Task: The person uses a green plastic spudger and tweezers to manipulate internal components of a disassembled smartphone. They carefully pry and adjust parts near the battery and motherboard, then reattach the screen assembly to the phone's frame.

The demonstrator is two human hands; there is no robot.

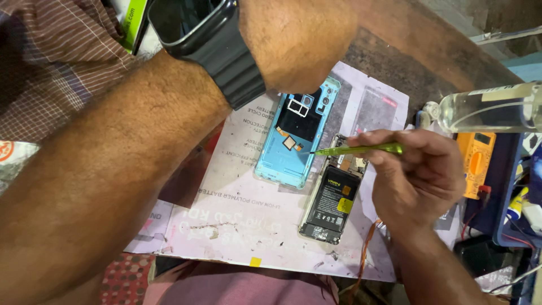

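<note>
The right hand (pixel 418 169) is closed around thin green tweezers (pixel 361 149), with the thumb and the fingers pinching the handle. The tweezers lie almost level and point to the left. Their tip is at the edge of the light blue back cover (pixel 296 135), just beside a small gold square part on its inner side; I cannot tell if the tip touches it.

The back cover lies with the inside up on a pale printed sheet (pixel 237 209), in the middle of the bench. Just to the right of it, under the tweezers, lies the opened phone (pixel 333 203) with its black battery showing, closer to the near edge of the sheet.

The left hand (pixel 293 39) is raised high near the camera, above the far left part of the sheet. It looks like a loose fist, but the fingers are hidden, so I cannot tell if it holds something. On its wrist is a black watch (pixel 203 34).

At the right edge of the bench stand a clear bottle (pixel 485 107) and an orange meter (pixel 477 161).
</note>
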